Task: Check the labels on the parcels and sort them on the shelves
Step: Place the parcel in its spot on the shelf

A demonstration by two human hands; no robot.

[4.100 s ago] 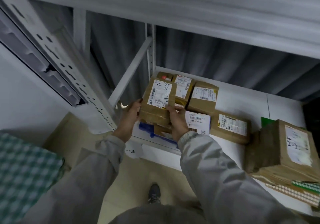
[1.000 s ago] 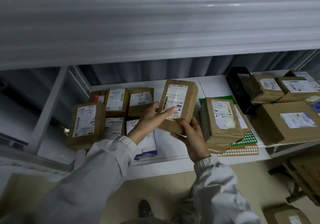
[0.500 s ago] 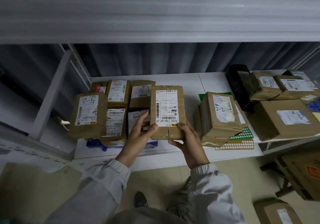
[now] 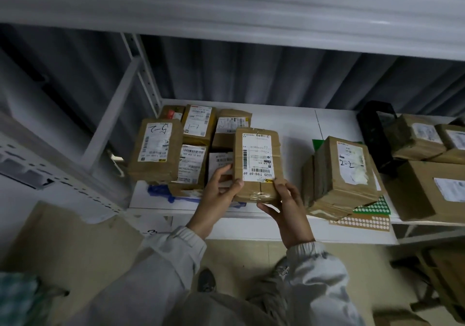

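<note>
The parcel (image 4: pixel 256 164) is up in both hands, label facing the camera, printed side turned so the code near its lower edge can be read (that looks like the whole reason for the tilt). The left hand (image 4: pixel 216 194) grips the lower left corner, thumb over the front face and fingers curled behind; the right hand (image 4: pixel 289 210) cups the lower right corner from beneath, fingers wrapped under the bottom edge. Held low like this, the label stays uncovered. The parcel hovers just above the front of the white shelf (image 4: pixel 289 129), between two groups. To its left sits a packed cluster, among them a box marked 5-2 (image 4: pixel 154 149), labels up, apparently so each number reads at a glance. To the right, a stack topped by a box marked 2-2 (image 4: pixel 344 169) rests on green dotted sheets (image 4: pixel 372 208), with more brown boxes (image 4: pixel 427 189) beyond. Another shelf board overhangs above, a grey corrugated wall stands behind, and a tiled floor lies below.
</note>
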